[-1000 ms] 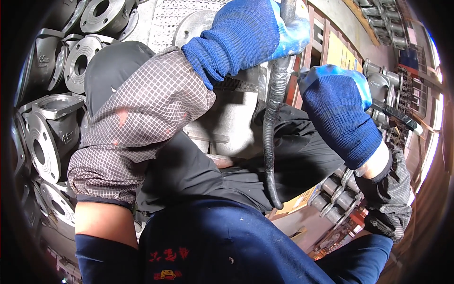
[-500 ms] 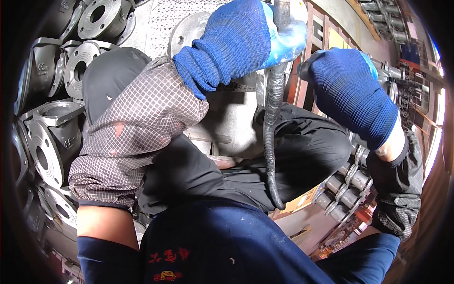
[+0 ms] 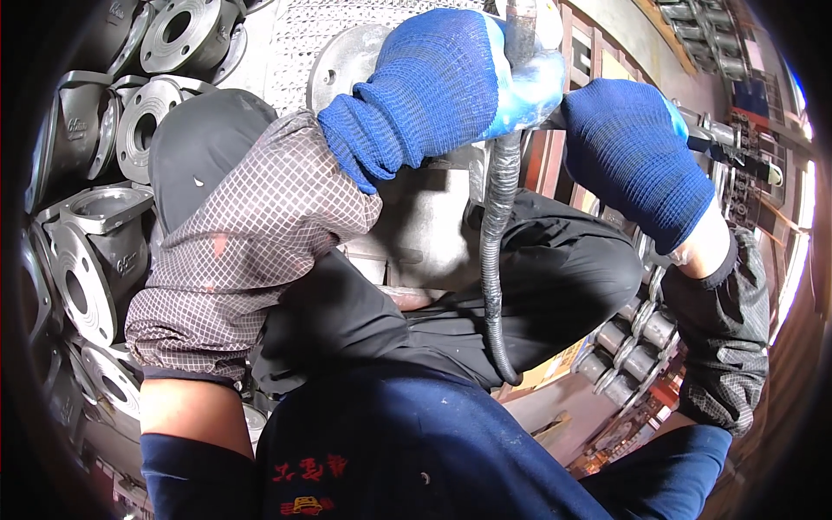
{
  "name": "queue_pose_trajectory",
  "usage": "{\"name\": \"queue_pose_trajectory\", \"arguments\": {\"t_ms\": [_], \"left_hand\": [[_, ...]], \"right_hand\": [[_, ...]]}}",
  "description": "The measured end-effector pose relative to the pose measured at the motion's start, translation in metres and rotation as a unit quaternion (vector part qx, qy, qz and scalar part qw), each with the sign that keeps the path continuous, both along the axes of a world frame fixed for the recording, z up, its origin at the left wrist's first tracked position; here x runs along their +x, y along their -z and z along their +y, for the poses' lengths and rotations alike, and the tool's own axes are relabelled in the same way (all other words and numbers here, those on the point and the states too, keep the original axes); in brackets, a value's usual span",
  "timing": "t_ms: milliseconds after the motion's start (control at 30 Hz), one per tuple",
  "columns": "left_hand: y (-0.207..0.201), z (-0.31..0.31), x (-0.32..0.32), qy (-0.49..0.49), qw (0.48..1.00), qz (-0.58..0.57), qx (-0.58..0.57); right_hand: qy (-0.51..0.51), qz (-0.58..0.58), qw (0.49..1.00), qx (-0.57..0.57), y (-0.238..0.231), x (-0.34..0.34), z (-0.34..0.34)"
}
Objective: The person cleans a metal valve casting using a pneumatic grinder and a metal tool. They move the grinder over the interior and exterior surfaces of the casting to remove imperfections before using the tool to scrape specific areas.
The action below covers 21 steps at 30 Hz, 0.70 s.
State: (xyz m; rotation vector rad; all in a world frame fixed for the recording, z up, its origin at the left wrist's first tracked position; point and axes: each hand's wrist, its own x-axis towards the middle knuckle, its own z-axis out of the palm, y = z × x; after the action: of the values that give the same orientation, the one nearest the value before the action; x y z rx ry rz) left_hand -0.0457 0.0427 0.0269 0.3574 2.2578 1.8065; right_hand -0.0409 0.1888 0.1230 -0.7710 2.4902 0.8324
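Observation:
My left hand (image 3: pixel 451 82), in a blue knit glove with a lighter blue coated palm, is closed around a ribbed, silver-grey flexible tube (image 3: pixel 498 199). The tube hangs down in front of my leg and ends in a rounded tip. Just right of it, my right hand (image 3: pixel 637 160), gloved alike, is closed on a dark bar-shaped tool (image 3: pixel 737 158). The tool sticks out past the hand on the right and has a pale tip. Its other end lies near my left fingers, partly hidden. A grey metal casting (image 3: pixel 425 230) with a round flange (image 3: pixel 334 69) lies below my left hand.
Grey flanged valve bodies (image 3: pixel 82 277) are stacked along the left. More round metal parts (image 3: pixel 628 351) stand in rows at the lower right and upper right. My bent knees (image 3: pixel 572 260) flank the casting. A patterned metal plate (image 3: pixel 303 35) lies beyond it.
My right hand has turned slightly and shifted up a little at the wrist. More of the bar-shaped tool shows on its right. My left hand has sunk slightly along the tube.

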Motion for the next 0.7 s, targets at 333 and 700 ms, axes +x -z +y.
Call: {"name": "queue_pose_trajectory", "arguments": {"t_ms": [333,700], "left_hand": [[0.002,0.003,-0.001,0.019,1.000,0.011,0.012],[0.002,-0.031,0.007,0.035,0.993,0.045,-0.104]], "right_hand": [[0.005,-0.006,1.000,-0.002,-0.008,0.004,0.004],[0.387,0.003,0.732,-0.561,-0.023,0.039,0.048]]}}
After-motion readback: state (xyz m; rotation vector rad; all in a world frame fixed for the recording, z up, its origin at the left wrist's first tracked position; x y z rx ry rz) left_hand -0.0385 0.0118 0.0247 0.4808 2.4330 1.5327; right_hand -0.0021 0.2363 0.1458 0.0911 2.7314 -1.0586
